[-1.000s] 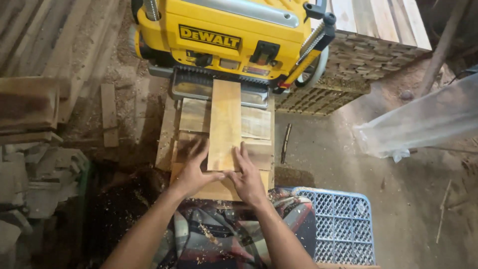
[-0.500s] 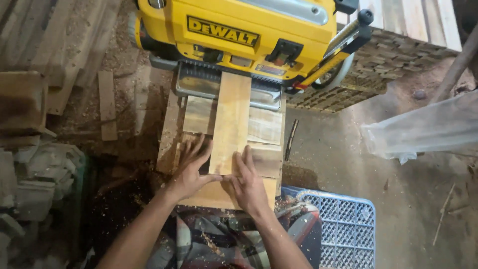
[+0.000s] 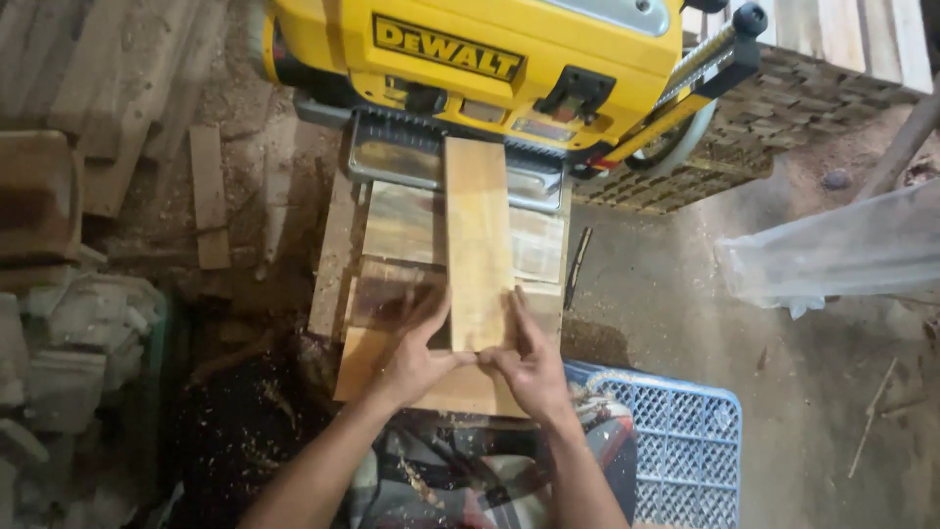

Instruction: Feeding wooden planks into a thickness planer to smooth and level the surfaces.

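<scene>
Both hands, left hand [image 3: 416, 358] and right hand [image 3: 534, 364], lay flat and open against the board's [image 3: 478, 245] near end, steadying it into the yellow planer [image 3: 470, 69] ahead.

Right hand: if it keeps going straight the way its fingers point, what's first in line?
Probably the yellow planer: the right hand points along the board toward its infeed opening. Depth is unclear.

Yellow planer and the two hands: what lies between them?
In the head view, a pale wooden board spans it, from the yellow planer to left hand and right hand.
</scene>
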